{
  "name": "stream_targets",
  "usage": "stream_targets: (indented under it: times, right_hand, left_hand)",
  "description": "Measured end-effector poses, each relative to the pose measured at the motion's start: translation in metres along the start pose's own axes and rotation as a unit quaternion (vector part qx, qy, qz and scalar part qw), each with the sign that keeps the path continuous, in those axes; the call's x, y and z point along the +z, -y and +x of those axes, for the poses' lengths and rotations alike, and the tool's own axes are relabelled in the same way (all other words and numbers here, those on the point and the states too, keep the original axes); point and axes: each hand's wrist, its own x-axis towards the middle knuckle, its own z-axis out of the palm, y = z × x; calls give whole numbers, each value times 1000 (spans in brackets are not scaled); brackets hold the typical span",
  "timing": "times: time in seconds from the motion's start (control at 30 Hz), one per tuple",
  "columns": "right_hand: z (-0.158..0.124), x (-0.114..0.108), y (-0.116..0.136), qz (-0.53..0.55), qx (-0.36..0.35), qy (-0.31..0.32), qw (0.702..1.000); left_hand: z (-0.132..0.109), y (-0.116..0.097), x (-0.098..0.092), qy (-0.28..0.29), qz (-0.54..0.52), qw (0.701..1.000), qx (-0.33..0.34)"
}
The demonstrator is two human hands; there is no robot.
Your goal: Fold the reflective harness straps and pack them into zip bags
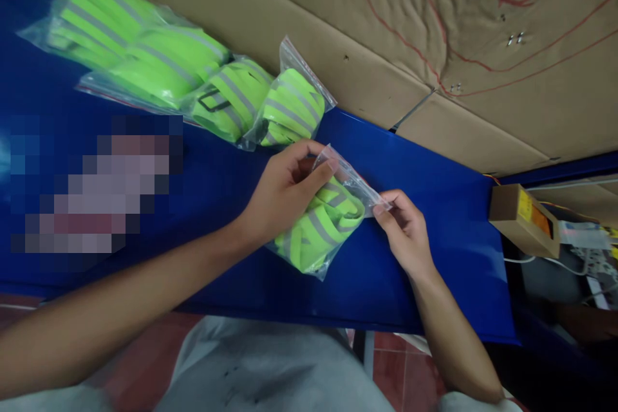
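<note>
Hands: two, both bare, and both are on the same bag.
Left hand (284,190): its grip pinches the top left end of the bag between thumb and fingers.
Right hand (405,232): its grip pinches the other top end with thumb and finger.
Bag in the hands: one clear zip bag (322,222), in front of the person, over the blue counter (449,206); its top edge (360,183) runs from hand to hand.
Inside that bag: one bunch of bright green strap (309,241) with grey stripes, folded up.
Packed bags: four more (168,64), in a row along the back of the counter, all with green and grey stripes inside.
Buckle: one black one (212,101) shows in the third packed bag from the left.
Green bags in all: five.
Box: one small brown box (524,222) with a yellow label, at the counter's right end.
Back: brown cardboard (270,0) with red wires (487,67); too tangled to count.
Floor: red tiles (391,376).
</note>
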Motion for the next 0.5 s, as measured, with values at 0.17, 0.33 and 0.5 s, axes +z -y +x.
stream_targets:
  times: [0.17,0.33,0.5]
  right_hand:
    - [0,2,2,-3,-17,-20,1000]
    - [2,5,1,-27,-18,-45,998]
    - [1,7,-3,-12,1,-22,1000]
  left_hand:
    - [-2,1,3,15,-27,999,-22]
    - [0,8,4,17,-48,999,-18]
    - [0,12,6,33,-41,998,-18]
